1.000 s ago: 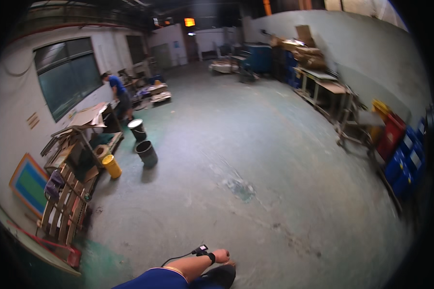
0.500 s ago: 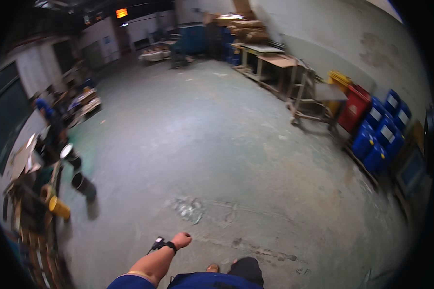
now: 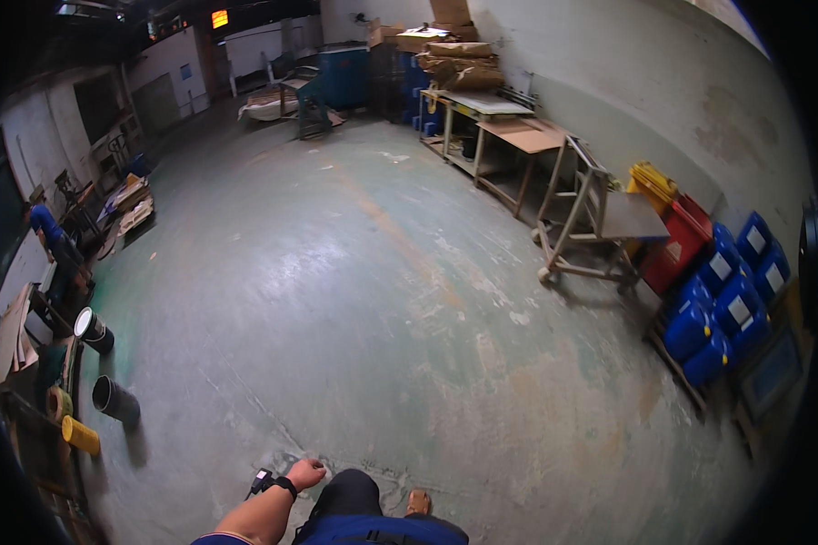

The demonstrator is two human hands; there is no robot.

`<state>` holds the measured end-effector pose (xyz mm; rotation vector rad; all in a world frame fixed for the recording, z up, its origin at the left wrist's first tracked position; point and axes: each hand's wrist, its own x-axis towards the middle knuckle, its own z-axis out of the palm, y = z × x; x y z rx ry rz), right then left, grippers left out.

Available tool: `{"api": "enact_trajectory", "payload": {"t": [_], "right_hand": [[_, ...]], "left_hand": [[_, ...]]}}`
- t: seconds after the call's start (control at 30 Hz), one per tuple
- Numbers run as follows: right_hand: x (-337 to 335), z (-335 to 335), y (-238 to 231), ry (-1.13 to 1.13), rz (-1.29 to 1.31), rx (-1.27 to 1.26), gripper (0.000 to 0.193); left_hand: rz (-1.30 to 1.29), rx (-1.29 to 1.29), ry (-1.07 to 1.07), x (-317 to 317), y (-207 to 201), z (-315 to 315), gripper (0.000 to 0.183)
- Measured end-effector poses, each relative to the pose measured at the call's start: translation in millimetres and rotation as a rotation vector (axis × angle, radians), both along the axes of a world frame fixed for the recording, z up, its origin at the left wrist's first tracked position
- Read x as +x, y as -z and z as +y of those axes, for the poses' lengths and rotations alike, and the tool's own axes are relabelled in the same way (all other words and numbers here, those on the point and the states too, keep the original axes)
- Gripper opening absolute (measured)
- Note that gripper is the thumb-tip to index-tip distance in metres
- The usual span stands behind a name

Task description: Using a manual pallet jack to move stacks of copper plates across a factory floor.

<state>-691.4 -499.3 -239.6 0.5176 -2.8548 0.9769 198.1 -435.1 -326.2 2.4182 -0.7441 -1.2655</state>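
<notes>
My left hand (image 3: 306,472) hangs low in front of my body at the bottom of the head view, its fingers curled closed with nothing visible in them. Round that wrist sits a black strap (image 3: 284,487) with a small dark device (image 3: 261,481) on its outer side. The hand touches nothing; below it lies the worn grey-green floor (image 3: 364,327). Beside it are my dark trouser leg (image 3: 350,493) and one brown shoe (image 3: 418,501). My right hand is out of the picture.
To the left stand two dark buckets (image 3: 116,400) (image 3: 96,332) and a yellow container (image 3: 81,437). A person in blue (image 3: 50,227) bends further back. On the right are a wheeled metal frame (image 3: 583,218), a red bin (image 3: 677,243), blue jerrycans (image 3: 723,300) and tables (image 3: 523,134) along the wall.
The view has moved forward and turned slightly; the buckets have slid left and lower. The shiny patch of debris on the floor has dropped from sight. My left hand is lower, still closed.
</notes>
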Motion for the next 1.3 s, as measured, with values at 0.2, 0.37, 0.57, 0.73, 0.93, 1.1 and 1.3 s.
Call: {"api": "enact_trajectory", "payload": {"t": [0.2, 0.37, 0.57, 0.73, 0.93, 1.1, 1.3], "right_hand": [[180.1, -214.0, -26.9, -0.04, -0.045, -0.087, 0.033], [222.7, -330.4, 37.3, -0.145, 0.08, 0.075, 0.035], [422.2, -490.2, 26.0, -0.309, 0.272, 0.153, 0.035], [498.1, -661.7, 27.0, -0.336, 0.199, 0.151, 0.034], [701.0, -867.4, -34.1, -0.302, 0.067, 0.184, 0.036], [717.1, -1001.4, 29.8, -0.361, 0.1, 0.197, 0.046], [837.2, -1169.7, 62.8, -0.254, 0.03, -0.05, 0.039]], "left_hand": [[0.043, 0.085, -0.076, 113.2, 11.9, -137.3, 0.044], [0.077, 0.131, 0.022, 240.0, 31.0, -289.3, 0.042], [-0.008, -0.044, -0.13, 386.4, -39.5, -484.2, 0.041], [0.096, -0.227, -0.249, 468.1, -58.5, -643.3, 0.035], [0.047, -0.056, -0.258, 566.7, -11.8, -755.1, 0.039], [0.059, 0.012, -0.341, 648.4, -4.6, -825.3, 0.035], [0.254, 0.131, -0.473, 768.7, 14.9, -942.8, 0.031]]}}
